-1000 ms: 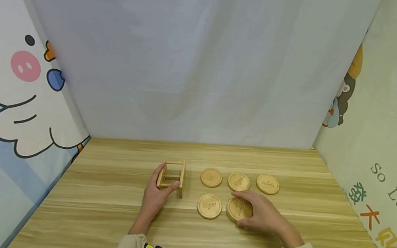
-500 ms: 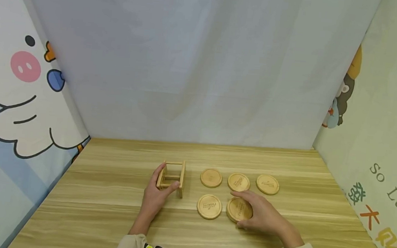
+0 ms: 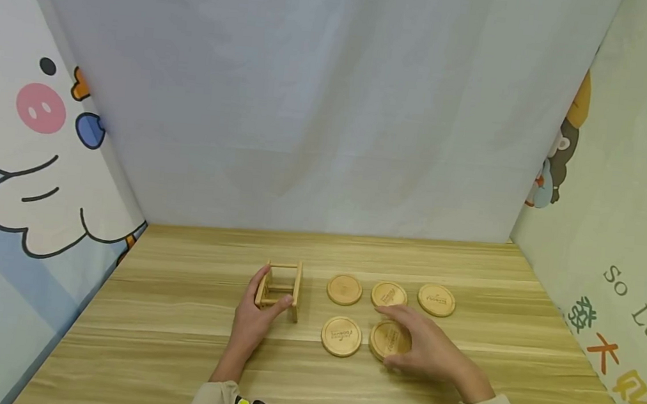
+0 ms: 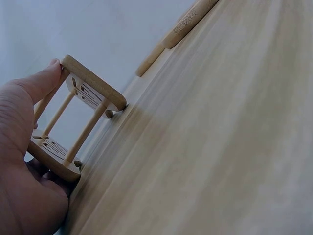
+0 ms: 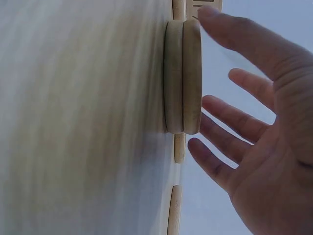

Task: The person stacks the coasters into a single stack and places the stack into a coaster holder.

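My left hand (image 3: 255, 321) grips a small wooden coaster rack (image 3: 296, 293), fingers on its far left side and thumb across the near end. In the left wrist view, the rack (image 4: 93, 85) shows two slotted end panels joined by round rods, its feet at the tabletop. Two round wooden coasters (image 3: 385, 340) lie stacked at the front right of the group. Just above this stack my right hand (image 3: 432, 349) is spread, thumb at the near edge. In the right wrist view, its fingers are loosely extended beside the top coaster (image 5: 192, 78), without holding it.
Left of the stack lies a single coaster (image 3: 340, 336). Behind are three more: a left one (image 3: 344, 290), a middle one (image 3: 389, 294) and a right one (image 3: 436, 300). The wood-grain table (image 3: 184, 344) ends at a pale curtain (image 3: 329, 132).
My right hand has loosened from the coaster stack and risen slightly, its fingertips moving off the rim. The left hand, the rack and the coasters stay in place.
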`<move>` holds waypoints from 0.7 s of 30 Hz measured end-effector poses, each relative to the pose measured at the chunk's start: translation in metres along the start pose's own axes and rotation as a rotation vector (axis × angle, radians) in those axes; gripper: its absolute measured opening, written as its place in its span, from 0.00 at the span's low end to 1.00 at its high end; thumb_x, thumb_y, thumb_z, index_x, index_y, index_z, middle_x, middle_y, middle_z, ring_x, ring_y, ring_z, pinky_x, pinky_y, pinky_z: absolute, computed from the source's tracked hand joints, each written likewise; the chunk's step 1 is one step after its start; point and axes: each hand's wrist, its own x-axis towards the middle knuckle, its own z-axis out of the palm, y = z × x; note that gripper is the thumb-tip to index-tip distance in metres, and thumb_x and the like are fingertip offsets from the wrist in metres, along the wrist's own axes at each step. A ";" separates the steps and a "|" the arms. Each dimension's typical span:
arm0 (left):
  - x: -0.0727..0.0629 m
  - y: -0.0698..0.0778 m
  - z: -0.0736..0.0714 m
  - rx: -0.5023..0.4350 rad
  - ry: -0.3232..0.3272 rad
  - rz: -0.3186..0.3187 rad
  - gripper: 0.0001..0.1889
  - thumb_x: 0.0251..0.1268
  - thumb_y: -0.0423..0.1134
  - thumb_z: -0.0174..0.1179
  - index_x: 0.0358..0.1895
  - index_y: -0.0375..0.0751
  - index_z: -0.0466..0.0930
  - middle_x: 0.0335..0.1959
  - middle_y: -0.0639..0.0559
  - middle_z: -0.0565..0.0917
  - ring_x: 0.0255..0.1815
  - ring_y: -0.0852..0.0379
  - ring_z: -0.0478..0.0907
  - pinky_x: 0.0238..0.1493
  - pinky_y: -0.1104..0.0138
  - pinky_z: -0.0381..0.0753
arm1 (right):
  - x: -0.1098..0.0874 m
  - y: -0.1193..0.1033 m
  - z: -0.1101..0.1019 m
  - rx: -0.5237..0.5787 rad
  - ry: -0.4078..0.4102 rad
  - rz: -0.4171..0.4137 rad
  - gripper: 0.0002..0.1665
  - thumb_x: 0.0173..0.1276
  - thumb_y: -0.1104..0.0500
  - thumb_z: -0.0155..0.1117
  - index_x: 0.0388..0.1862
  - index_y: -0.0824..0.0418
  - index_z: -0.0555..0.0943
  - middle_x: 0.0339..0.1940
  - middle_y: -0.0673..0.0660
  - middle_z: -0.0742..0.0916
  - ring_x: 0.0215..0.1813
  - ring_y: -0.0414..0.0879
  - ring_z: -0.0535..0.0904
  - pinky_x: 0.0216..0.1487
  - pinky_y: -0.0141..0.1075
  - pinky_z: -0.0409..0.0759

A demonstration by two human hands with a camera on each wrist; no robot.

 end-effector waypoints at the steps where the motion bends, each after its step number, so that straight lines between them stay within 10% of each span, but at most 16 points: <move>1: 0.000 0.000 0.000 0.001 0.003 0.007 0.48 0.72 0.48 0.78 0.90 0.55 0.62 0.89 0.36 0.60 0.87 0.28 0.58 0.81 0.30 0.62 | 0.001 -0.001 0.000 -0.002 0.013 -0.005 0.54 0.57 0.54 0.92 0.82 0.58 0.77 0.76 0.62 0.83 0.75 0.65 0.79 0.74 0.65 0.77; 21: -0.001 0.000 -0.001 0.001 -0.007 -0.008 0.47 0.73 0.46 0.77 0.90 0.55 0.61 0.90 0.39 0.60 0.88 0.29 0.57 0.82 0.31 0.60 | 0.015 -0.010 0.009 0.025 0.086 -0.049 0.53 0.56 0.58 0.93 0.80 0.60 0.78 0.73 0.60 0.85 0.72 0.63 0.81 0.71 0.65 0.79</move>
